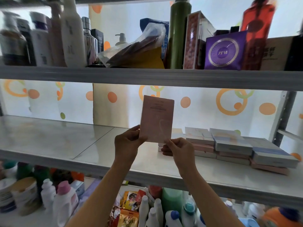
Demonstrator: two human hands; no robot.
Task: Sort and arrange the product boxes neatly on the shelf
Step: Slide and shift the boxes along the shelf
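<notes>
A flat pink product box (156, 117) stands upright in the air above the middle shelf (68, 138), its printed face toward me. My left hand (127, 141) grips its lower left edge. My right hand (177, 148) pinches its lower right corner. On the right part of the same shelf lie stacks of flat boxes (232, 145), pink, white and blue-grey, laid unevenly on top of one another.
The upper shelf (147, 76) carries bottles, a plastic bag (136, 49), a purple box (225, 51) and a brown carton. Below, bottles, jars and snack packets crowd the lower shelf. A metal upright (285, 115) stands at the right.
</notes>
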